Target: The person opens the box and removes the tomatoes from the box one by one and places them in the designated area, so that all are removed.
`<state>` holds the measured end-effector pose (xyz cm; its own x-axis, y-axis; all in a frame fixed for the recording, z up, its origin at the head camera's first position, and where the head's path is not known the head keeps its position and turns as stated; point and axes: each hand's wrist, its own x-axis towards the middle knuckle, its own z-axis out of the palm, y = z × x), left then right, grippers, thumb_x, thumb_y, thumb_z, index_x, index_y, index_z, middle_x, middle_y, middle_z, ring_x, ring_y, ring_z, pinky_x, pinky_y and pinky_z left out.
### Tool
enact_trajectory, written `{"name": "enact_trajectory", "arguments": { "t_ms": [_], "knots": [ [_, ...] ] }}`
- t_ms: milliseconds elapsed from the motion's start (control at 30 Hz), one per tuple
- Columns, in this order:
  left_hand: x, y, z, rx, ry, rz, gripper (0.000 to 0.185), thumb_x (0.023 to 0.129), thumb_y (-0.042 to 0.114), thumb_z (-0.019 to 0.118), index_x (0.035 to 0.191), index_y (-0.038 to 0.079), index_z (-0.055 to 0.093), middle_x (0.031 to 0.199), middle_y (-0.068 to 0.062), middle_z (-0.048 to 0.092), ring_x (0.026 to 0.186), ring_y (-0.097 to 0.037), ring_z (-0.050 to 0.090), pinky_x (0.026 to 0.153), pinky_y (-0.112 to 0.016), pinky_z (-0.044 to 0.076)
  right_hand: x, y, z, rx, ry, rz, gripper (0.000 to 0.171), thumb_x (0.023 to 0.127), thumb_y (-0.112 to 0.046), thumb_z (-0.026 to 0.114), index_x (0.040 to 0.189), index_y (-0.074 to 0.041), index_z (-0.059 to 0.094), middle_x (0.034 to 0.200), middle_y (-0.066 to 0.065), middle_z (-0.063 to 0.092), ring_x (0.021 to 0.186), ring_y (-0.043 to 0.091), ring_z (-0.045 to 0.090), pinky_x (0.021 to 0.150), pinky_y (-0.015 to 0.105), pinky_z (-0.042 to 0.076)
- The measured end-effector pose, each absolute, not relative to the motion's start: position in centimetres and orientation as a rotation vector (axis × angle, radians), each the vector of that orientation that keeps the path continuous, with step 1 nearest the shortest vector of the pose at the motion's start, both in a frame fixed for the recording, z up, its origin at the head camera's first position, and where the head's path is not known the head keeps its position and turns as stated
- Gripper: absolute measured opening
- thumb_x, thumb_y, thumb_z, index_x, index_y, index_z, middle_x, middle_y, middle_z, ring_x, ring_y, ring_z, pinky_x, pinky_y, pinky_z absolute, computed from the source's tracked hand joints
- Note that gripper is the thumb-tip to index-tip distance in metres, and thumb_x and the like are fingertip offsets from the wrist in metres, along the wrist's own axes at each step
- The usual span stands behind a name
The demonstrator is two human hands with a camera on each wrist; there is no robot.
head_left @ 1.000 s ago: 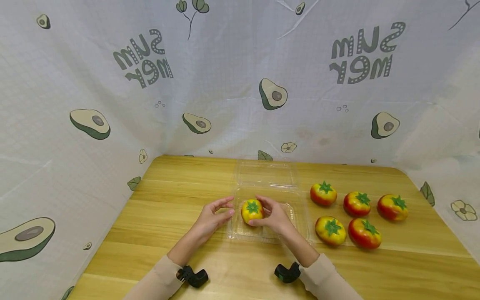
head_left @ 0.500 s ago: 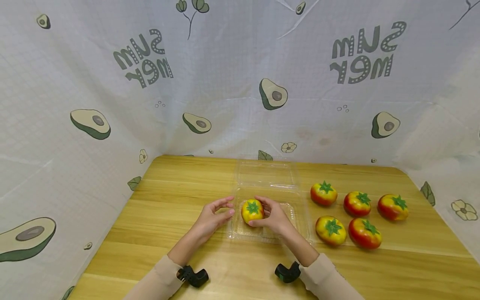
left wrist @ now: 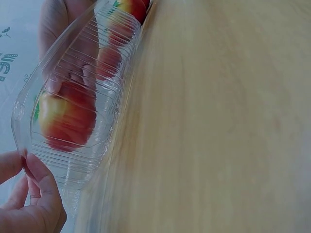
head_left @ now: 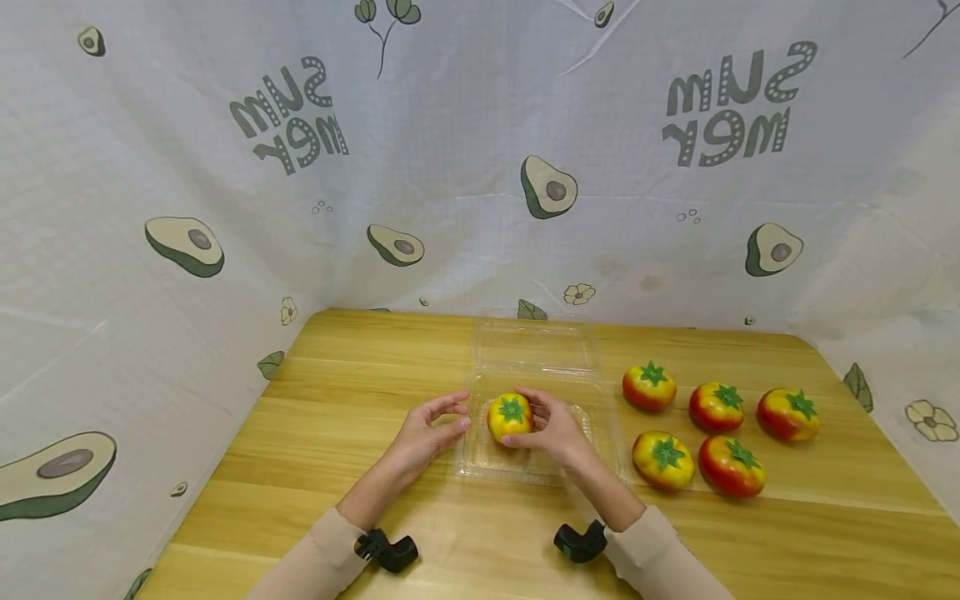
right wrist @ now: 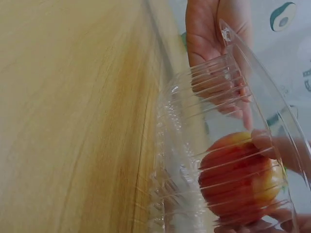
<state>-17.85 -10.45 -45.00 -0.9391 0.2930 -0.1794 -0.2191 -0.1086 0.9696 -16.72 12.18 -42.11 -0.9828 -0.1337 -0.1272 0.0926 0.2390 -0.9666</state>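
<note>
Left hand (head_left: 429, 433) pinching the near-left rim of the clear clamshell box (head_left: 585, 433); right hand (head_left: 551, 427) cupping a tomato (head_left: 510, 416) inside it. Probably light, smooth; best gripped round the sides. Beyond, five tomatoes (head_left: 716, 406) on the table (head_left: 337, 400).

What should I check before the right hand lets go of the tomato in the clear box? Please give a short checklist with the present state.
1. Right hand grips the tomato: ok.
2. Tomato is over the clear box: ok.
3. Left hand holds the box's left edge: ok.
4. Lid is open, lying behind: ok.
5. Tomato rests on the box floor: cannot tell.
6. Five loose tomatoes are apart from the box: ok.
</note>
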Motion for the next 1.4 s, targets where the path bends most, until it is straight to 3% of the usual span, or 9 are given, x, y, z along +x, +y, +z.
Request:
{"name": "enact_trajectory", "arguments": {
  "t_ms": [1400],
  "knots": [
    [-17.9, -10.4, -45.1, 0.095, 1.819, 2.116, 0.051, 0.094, -0.001, 0.066, 0.142, -0.005, 0.05, 0.117, -0.013, 0.053, 0.09, -0.011, 0.059, 0.078, -0.019, 0.054, -15.8, 15.8, -40.8, -0.026, 2.353, -1.777, 0.076, 0.079, -0.012, 0.086, 0.143, 0.003, 0.048, 0.141, 0.024, 0.051, 0.128, 0.039, 0.049, 0.108, 0.05, 0.04]
  ]
}}
